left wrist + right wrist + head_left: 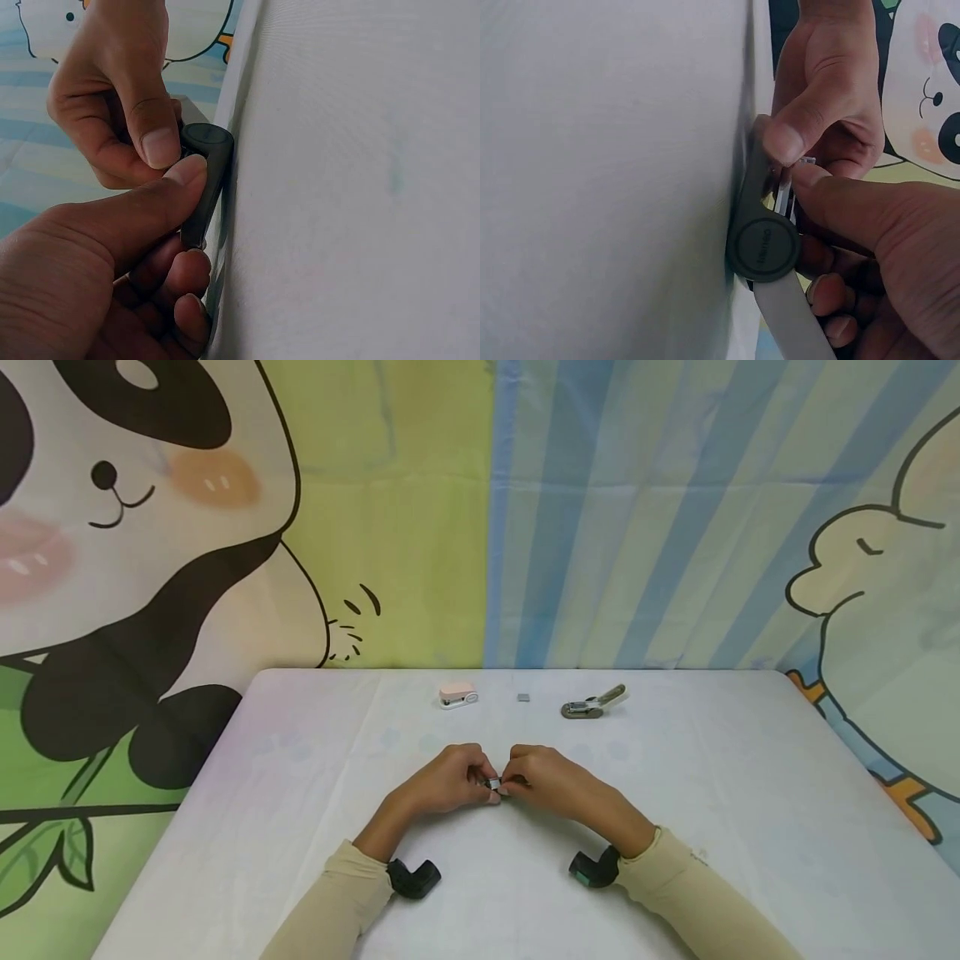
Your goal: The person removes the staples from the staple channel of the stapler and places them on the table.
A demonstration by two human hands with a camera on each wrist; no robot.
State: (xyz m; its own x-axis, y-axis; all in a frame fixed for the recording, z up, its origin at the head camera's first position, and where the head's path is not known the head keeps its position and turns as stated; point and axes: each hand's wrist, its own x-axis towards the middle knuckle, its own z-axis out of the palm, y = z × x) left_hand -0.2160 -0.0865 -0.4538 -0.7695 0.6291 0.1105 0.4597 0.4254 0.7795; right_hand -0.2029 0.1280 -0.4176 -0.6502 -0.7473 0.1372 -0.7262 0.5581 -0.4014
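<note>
Over the middle of the table both hands hold a small grey-green stapler [765, 244], its pale arm swung away from the base. In the head view only a little dark and silver of it shows between the fingertips. My left hand [450, 779] grips the base, its thumb over the dark body in the left wrist view. My right hand [551, 785] has its thumb beside the silver strip [782, 196] along the base, with curled fingers near the round hinge. Whether a loose piece is between the right fingertips is hidden.
Along the back of the white table [360, 902] stand a pink-and-white stapler [457, 695], a small grey block [523, 697] and another grey-green stapler [588, 706] with its arm raised. A printed cloth [405, 527] hangs behind the far edge.
</note>
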